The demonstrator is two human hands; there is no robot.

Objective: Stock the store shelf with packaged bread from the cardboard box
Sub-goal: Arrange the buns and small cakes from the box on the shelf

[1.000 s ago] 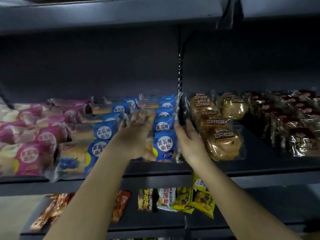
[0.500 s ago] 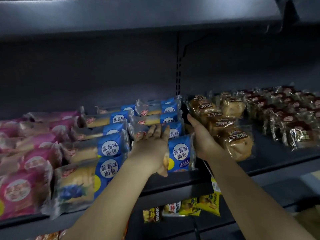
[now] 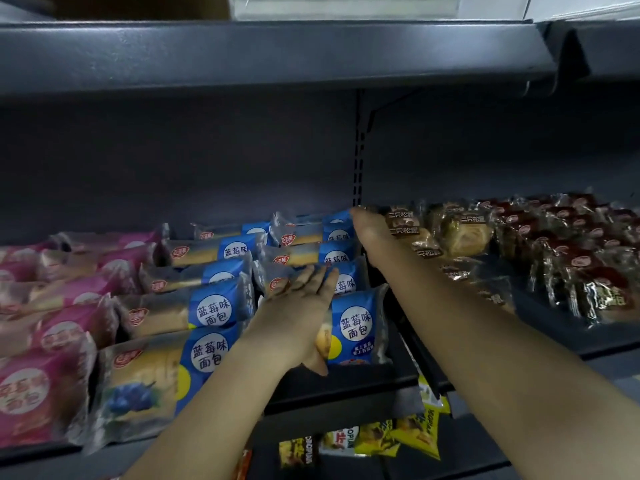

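Bread packets (image 3: pixel 356 327), blue wrappers, lie in two rows from the shelf (image 3: pixel 346 382) front edge to its back.
Left hand (image 3: pixel 298 313): fingers (image 3: pixel 318 277) straight, close together, palm flat on right row. Right hand (image 3: pixel 372 233): arm stretched toward shelf's back, fingers straight, holding nothing, in the narrow gap beside brown bun packets (image 3: pixel 464 233); tips blurred.

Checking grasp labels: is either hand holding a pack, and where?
Nothing is held. The left hand lies flat on the blue bread packs; the right hand reaches straight-fingered beside them.
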